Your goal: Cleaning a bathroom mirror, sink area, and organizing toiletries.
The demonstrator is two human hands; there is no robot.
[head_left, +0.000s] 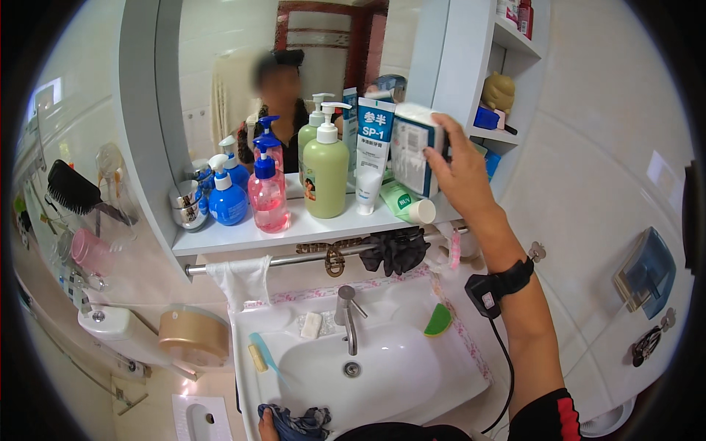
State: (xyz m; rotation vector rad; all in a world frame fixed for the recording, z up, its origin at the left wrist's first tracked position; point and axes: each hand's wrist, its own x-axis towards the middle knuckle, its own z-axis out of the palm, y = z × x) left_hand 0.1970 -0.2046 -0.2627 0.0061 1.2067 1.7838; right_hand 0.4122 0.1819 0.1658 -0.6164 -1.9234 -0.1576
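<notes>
My right hand [463, 165] is closed on the right side of a white and dark teal pack [412, 151], which stands at the right end of the mirror shelf [235, 239]. Whether the pack rests on the shelf or is slightly lifted, I cannot tell. Just left of it, a white and blue toothpaste tube [373, 158] stands on its cap. A green tube with a cream cap [421, 212] lies in front of the pack. Low at the sink's front left edge, my left hand [268, 426], mostly out of view, holds a crumpled blue-grey cloth [298, 422].
Along the shelf stand a green pump bottle [325, 176], a pink one [268, 202] and a blue one [227, 202]. Below runs a metal rail [294, 259] with a white cloth [241, 281] and a black scrunchie [395, 250]. The sink [412, 360] has a faucet [348, 316] and a green sponge [438, 320].
</notes>
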